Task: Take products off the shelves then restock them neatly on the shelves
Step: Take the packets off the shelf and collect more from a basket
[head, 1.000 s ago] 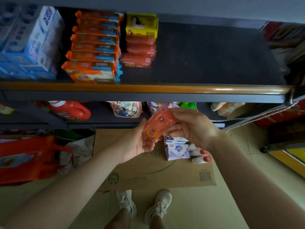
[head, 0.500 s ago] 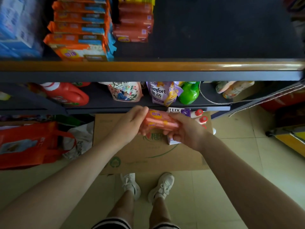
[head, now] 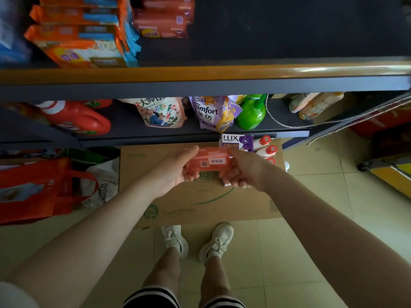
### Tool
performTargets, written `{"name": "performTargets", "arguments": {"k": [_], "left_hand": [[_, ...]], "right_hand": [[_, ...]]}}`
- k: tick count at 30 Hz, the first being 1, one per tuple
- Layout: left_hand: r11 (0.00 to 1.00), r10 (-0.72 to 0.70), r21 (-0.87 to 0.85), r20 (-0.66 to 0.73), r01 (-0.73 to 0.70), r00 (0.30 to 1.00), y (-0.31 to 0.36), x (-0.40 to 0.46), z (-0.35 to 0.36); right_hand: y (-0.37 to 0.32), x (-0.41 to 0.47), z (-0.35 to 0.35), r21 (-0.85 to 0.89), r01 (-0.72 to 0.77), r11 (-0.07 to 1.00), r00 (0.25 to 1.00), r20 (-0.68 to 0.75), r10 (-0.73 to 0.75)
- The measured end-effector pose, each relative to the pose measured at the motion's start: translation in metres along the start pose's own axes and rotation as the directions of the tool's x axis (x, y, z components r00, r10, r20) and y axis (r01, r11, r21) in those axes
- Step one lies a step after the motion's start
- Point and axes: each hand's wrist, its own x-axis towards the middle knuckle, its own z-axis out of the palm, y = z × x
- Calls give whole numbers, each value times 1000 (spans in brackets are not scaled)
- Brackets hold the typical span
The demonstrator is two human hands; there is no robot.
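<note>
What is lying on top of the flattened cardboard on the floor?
On the cardboard: a LUX box and red-capped white bottles. The hands and the orange pack they hold cover whatever lies beneath.

Soap pack (head: 208, 162) held between left hand (head: 175, 171) and right hand (head: 241, 172) above cardboard sheet (head: 178, 203) on floor, boxed soap (head: 236, 141) and what may be small bottles (head: 265, 150) behind, pouches (head: 163, 112) on lower shelf (head: 193, 135), stacked packs (head: 82, 41) on upper shelf (head: 200, 73), bag (head: 37, 190) at left
</note>
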Motion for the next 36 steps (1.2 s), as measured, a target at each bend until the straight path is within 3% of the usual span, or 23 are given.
{"name": "performTargets", "arguments": {"k": [5, 7, 11, 14, 17, 19, 23, 27, 29, 33, 36], "left_hand": [[967, 123, -218, -40, -129, 992, -15, 18, 0], [975, 128, -179, -41, -133, 991, -25, 24, -1], [989, 149, 33, -119, -146, 982, -47, 36, -10], [979, 165, 147, -143, -144, 976, -65, 51, -28], [945, 132, 313, -101, -94, 986, -83, 66, -42], [970, 75, 239, -141, -40, 987, -101, 75, -47], [990, -124, -110, -325, 93, 937, -138, 99, -41], [999, -36, 3, -592, 47, 805, -153, 129, -18], [1000, -2, 22, -611, 19, 792, -154, 142, -11], [976, 124, 215, -630, 19, 767, -151, 156, -11], [989, 95, 146, -598, -8, 796, -140, 150, -14]], "right_hand": [[34, 13, -5, 311, 195, 930, 949, 181, -259], [47, 26, 1, 296, 298, 907, 929, 127, -347], [63, 60, 12, -202, 435, 878, 876, -131, -464], [66, 78, 14, -492, 470, 733, 836, -20, -549], [67, 93, 16, -624, 441, 645, 838, 29, -544], [72, 103, 20, -660, 418, 624, 815, -29, -578], [85, 111, 25, -646, 433, 628, 746, -134, -652], [88, 105, 11, -600, 442, 666, 804, -65, -592], [85, 102, 0, -570, 455, 684, 799, -78, -596], [80, 98, -13, -471, 437, 766, 811, -164, -562], [74, 88, -18, -418, 436, 797, 819, -183, -544]]}}
